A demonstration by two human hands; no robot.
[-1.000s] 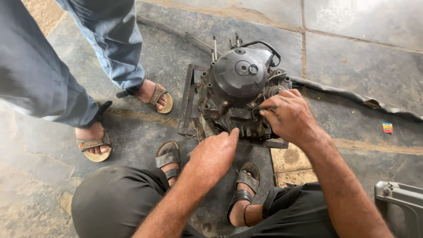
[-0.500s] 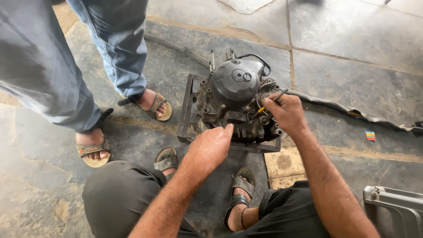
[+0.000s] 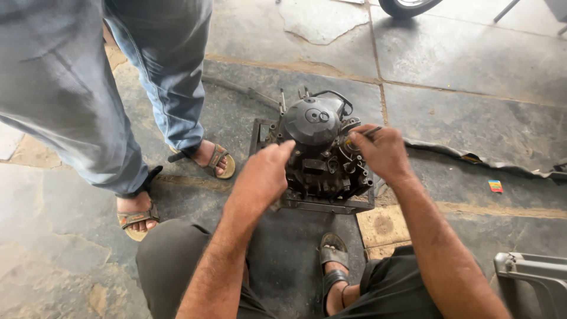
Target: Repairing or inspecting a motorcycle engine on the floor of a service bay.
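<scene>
Dark metal engine block (image 3: pixel 322 156) sits in a shallow tray (image 3: pixel 331 204) at frame centre on the stone floor (image 3: pixel 472 100). Left hand (image 3: pixel 263 174) rests loosely curled, fingertips touching the round cover. Right hand (image 3: pixel 384 150) pinches a thin tool (image 3: pixel 371 132) against the block's right side.

Matt, grimy metal engine (image 3: pixel 322 153) on rough stone floor (image 3: pixel 460 94).

Both forearms reached forward, bare. Left hand (image 3: pixel 263 174) was loosely curled, index extended. Right hand (image 3: pixel 384 152) was pinched closed, fingers (image 3: pixel 361 133) pressed together, wrist bent.
</scene>
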